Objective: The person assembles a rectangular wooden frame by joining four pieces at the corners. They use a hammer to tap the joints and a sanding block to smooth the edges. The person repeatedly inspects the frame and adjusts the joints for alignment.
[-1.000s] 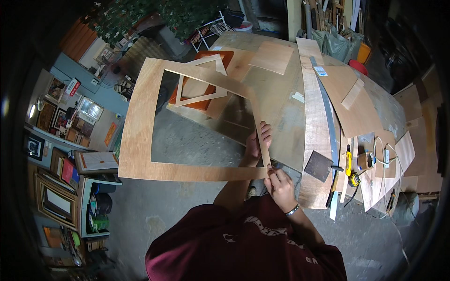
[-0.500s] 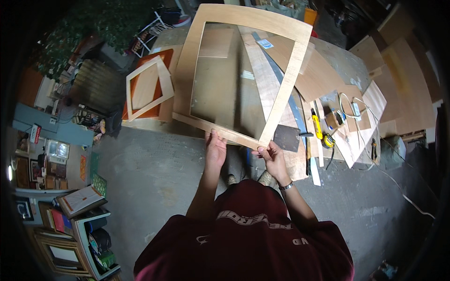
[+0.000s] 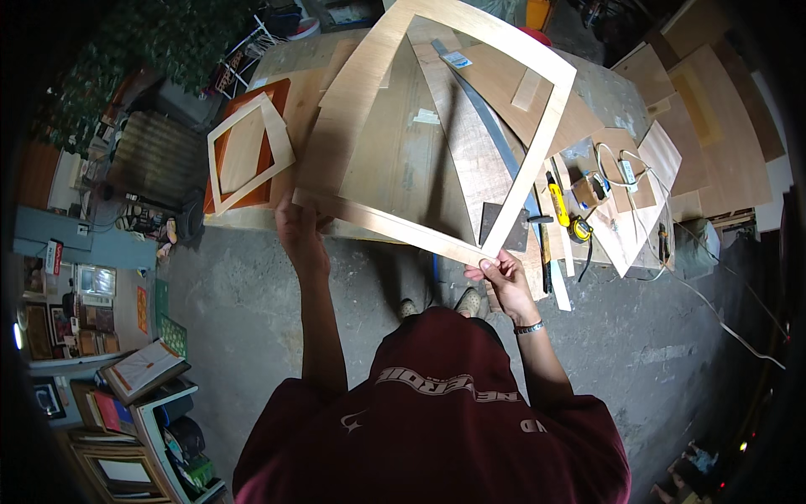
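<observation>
Both of my hands hold a large, pale wooden frame (image 3: 386,225) by its near edge, tilted up above the workbench. My left hand (image 3: 304,237) is closed on the near left corner, its fingers partly hidden beneath the wood. At the near right corner, my right hand (image 3: 506,283) pinches the rail with the thumb on top. Through the frame's opening I see the bench top and some boards. Left of it, a smaller pale wooden frame (image 3: 281,149) lies on an orange-brown panel (image 3: 282,91).
The workbench (image 3: 277,60) carries thin wooden boards (image 3: 445,126), a yellow utility knife (image 3: 556,198), a yellow tape measure (image 3: 579,228), a dark square plate (image 3: 502,225) and a white power strip (image 3: 628,174). Its cable (image 3: 714,321) trails over the floor. Picture frames (image 3: 117,470) stand lower left.
My left hand has moved left along the near edge to the corner. The frame has turned and tilted somewhat, with its far right corner shifting right. My right hand keeps its corner.
</observation>
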Motion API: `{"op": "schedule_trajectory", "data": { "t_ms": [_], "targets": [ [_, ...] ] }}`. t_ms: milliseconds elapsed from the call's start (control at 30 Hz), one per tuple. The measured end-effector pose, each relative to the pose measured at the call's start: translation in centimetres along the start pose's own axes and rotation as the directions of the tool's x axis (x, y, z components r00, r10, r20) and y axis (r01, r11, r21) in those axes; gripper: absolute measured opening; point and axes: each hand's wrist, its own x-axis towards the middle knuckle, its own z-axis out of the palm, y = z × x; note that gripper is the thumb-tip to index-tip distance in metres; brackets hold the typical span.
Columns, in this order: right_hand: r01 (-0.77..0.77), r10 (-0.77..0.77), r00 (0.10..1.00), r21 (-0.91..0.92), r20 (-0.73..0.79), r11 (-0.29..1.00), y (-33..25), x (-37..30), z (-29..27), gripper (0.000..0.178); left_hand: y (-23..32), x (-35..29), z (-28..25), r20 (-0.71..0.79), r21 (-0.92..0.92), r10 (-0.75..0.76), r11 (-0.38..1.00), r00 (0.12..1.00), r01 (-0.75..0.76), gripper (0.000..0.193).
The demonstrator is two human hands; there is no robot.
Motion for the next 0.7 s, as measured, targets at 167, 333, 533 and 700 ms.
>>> {"op": "schedule_trajectory", "data": {
  "t_ms": [167,333,533,700],
  "targets": [
    [-0.019,0.019,1.0,0.011,-0.017,1.0,1.6,-0.2,-1.5,0.023,-0.2,0.0,-0.1,-0.04,0.079,-0.006,0.997,0.999,0.009,0.044],
    [-0.045,0.046,0.999,0.036,-0.016,0.998,-0.2,-0.8,-0.5,0.024,0.7,-1.0,-0.1,-0.049,0.062,-0.027,0.998,0.998,0.03,0.04],
    [-0.059,0.06,0.998,0.036,-0.011,0.998,-0.2,-1.2,-0.7,0.024,1.8,-1.7,0.5,-0.063,0.022,0.014,1.0,0.998,-0.012,0.038],
    [-0.028,0.028,1.0,0.006,-0.006,1.0,-0.1,-1.3,-1.2,0.023,3.0,-2.3,0.7,-0.027,-0.036,0.014,0.999,1.0,-0.015,0.041]
  ]
}}
